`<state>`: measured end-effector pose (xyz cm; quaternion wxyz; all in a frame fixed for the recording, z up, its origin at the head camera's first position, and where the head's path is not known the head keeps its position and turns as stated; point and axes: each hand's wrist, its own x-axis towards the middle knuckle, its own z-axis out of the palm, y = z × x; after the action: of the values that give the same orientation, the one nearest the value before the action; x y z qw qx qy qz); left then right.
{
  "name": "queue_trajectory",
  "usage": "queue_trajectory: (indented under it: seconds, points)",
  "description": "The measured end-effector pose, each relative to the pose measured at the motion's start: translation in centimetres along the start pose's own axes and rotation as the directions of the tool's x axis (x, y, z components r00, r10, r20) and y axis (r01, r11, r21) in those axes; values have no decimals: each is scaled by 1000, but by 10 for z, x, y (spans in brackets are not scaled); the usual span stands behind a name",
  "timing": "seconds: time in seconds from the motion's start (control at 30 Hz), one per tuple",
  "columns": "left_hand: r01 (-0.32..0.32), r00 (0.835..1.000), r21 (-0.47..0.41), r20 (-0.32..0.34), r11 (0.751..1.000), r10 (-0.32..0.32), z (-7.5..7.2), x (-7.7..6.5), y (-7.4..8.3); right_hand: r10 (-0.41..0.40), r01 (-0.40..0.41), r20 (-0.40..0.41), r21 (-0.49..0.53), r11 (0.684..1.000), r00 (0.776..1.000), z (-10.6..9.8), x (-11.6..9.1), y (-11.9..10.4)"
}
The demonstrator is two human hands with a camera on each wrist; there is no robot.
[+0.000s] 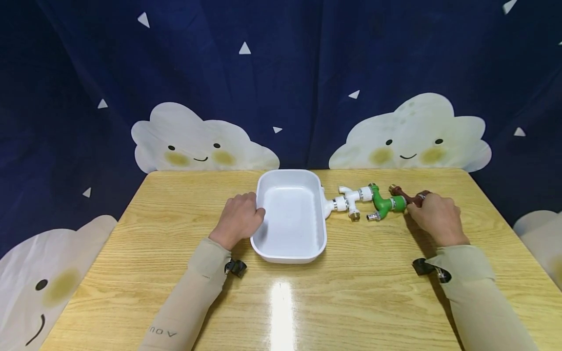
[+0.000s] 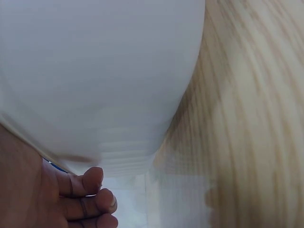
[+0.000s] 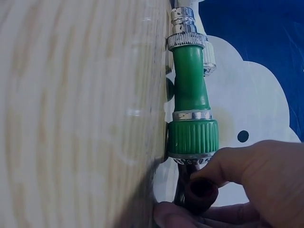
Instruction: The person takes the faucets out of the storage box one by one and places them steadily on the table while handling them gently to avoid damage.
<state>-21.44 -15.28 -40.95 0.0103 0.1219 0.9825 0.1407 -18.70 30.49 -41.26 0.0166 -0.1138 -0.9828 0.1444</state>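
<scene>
A white plastic basin point(image 1: 290, 257) rests on the table, and my left hand point(image 1: 238, 219) grips its left rim, thumb over the inner edge. In the left wrist view the curled fingers point(image 2: 102, 202) show beside the basin's wall point(image 2: 104, 80). Out of the basin's right side runs a chain of faucets: a white faucet point(image 1: 352, 198), then a green faucet point(image 1: 381, 201), then a dark brown faucet point(image 1: 406, 196). My right hand point(image 1: 439, 218) holds the brown faucet, its body point(image 3: 202, 192) between thumb and fingers, right at the green faucet's ribbed collar point(image 3: 192, 137).
Under everything is a light wood-grain table point(image 1: 351, 292). A dark blue curtain point(image 1: 281, 73) with printed clouds hangs behind its far edge. Black wrist mounts point(image 1: 236, 267) sit below both hands, near the sleeve cuffs.
</scene>
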Motion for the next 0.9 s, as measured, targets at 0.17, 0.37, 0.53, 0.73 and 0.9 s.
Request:
queue_trajectory:
  seconds: [0.17, 0.37, 0.53, 0.73, 0.9]
  points:
    - [1, 1000, 2, 2, 1000, -1, 0, 0, 0, -5, 5, 13, 11, 1000, 1000, 0, -1, -3]
    - [-6, 1000, 4, -4, 1000, 6, 1, 1, -1, 4, -4, 25, 14, 1000, 1000, -1, -3, -4]
    - [-11, 1000, 4, -11, 1000, 11, 1, 0, -1, 23, -23, 30, 3, 1000, 999, 1, -3, -6]
    - [-9, 1000, 7, -5, 1000, 9, 1, 0, 0, 41, -42, 42, 2, 999, 998, 2, -3, -7]
    - [-10, 1000, 2, -8, 1000, 10, 1, 0, 0, 49, -49, 52, -2, 999, 997, 2, -3, -7]
